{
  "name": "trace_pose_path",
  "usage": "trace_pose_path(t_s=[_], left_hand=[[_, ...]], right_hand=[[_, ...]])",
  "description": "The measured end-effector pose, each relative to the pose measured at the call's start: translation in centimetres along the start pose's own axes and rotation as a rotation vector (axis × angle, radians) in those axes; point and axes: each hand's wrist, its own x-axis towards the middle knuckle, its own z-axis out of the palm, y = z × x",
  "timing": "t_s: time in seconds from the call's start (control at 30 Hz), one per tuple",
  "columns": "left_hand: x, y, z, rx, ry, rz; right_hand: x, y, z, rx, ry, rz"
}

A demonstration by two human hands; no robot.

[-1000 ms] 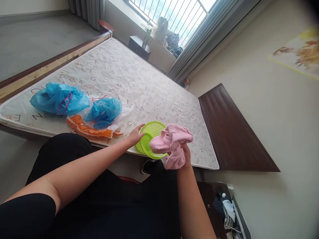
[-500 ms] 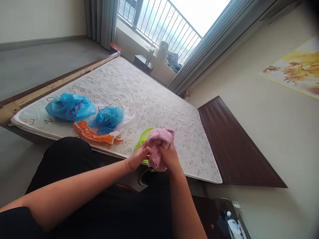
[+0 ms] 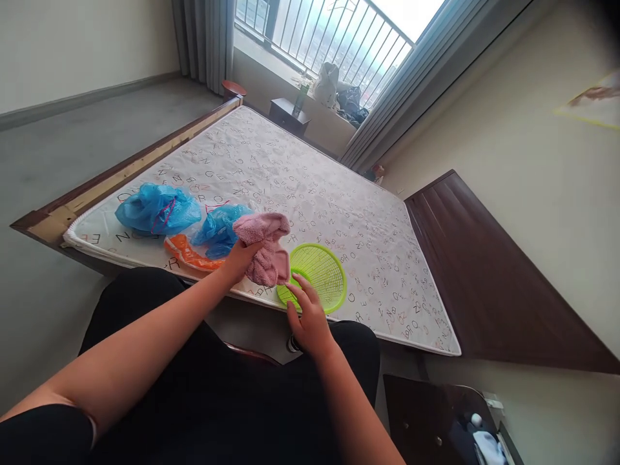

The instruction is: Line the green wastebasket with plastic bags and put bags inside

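Though blue bags (image 3: 162,212) hide any contents, left hand (image 3: 238,261) grips pink cloth (image 3: 265,250); right hand (image 3: 312,318) uncurled by basket (image 3: 325,274).

Bedroom interior: a letter-printed mattress (image 3: 322,190) adjoins a dark brown headboard (image 3: 484,278) along a pale wall (image 3: 489,142). Bright daylight enters through a railed window (image 3: 329,42), flanked by grey curtains (image 3: 206,45), near a small nightstand (image 3: 285,117); grey floor (image 3: 116,126) at left.

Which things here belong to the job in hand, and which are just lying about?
Seemingly part of the job:
fluffy pink cloth, held in the left hand
lime-green plastic mesh basket, near the right hand

Seemingly just lying about, on the white lettered mattress:
larger blue plastic bag
smaller blue plastic bag
orange plastic bag
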Motion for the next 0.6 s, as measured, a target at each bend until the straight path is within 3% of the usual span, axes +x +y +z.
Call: trace_pose_path(t_s=[0.13,0.3,0.47,0.6], left_hand=[[3.6,-2.5,-1.2,0.201,-0.029,0.002],[5.2,-7.8,-0.4,0.399,-0.195,-0.07],[5.8,-12.1,-0.6,0.612,-0.19,-0.123],[6.2,-13.1,-1.7,0.816,-0.253,-0.113]], right_hand=[[-5.2,3.8,-1.1,-0.025,0.188,0.032],[-10.3,7.6,-2.9,-0.065,0.268,0.121],[-12.8,9.0,-3.2,-0.008,0.313,0.251],[-13.4,9.4,-2.3,0.131,0.258,0.388]])
